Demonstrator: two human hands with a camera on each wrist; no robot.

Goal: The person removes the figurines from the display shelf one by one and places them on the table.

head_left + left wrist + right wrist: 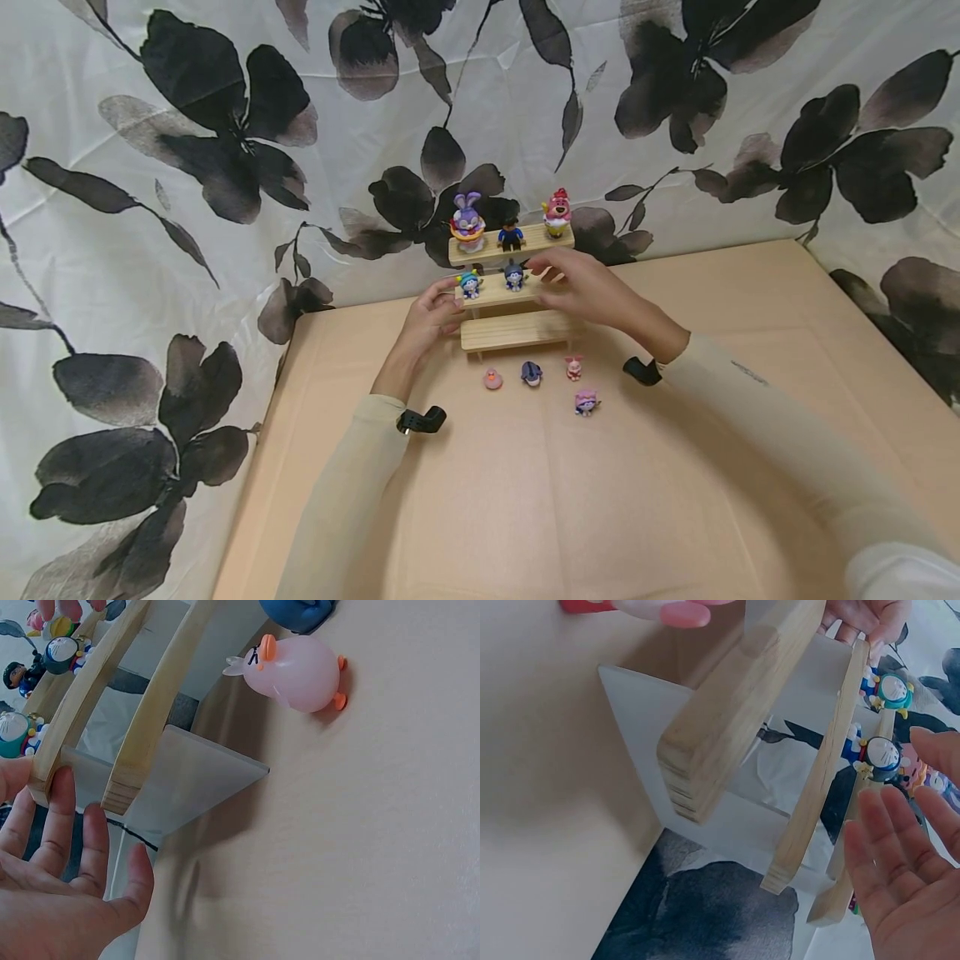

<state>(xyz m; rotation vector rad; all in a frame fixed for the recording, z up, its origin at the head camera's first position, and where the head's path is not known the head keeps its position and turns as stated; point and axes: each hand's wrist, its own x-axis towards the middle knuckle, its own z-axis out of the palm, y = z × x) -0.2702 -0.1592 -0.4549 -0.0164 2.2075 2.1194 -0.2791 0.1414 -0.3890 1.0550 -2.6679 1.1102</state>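
A three-step wooden display shelf (517, 332) stands at the back of the table. My left hand (432, 317) grips the left end of its middle step, with the thumb above and fingers against the edge. Beside that hand is a figurine with a teal hood (470, 284). A dark-hooded figurine (513, 276) stands midway along the same step. Close to its right is my right hand (581, 283). In the right wrist view, the right hand's fingers (889, 832) are spread and hold nothing, apart from the dark-hooded figurine (882, 754).
The top step bears a purple rabbit figurine (468, 222), a blue-clad figure (511, 236) and a pink bear figurine (557, 213). In front lie a pink duck (492, 380), a dark blue figurine (531, 373), a piglet figurine (573, 367) and a pink-hooded figurine (586, 403). Floral cloth (510, 108) hangs behind.
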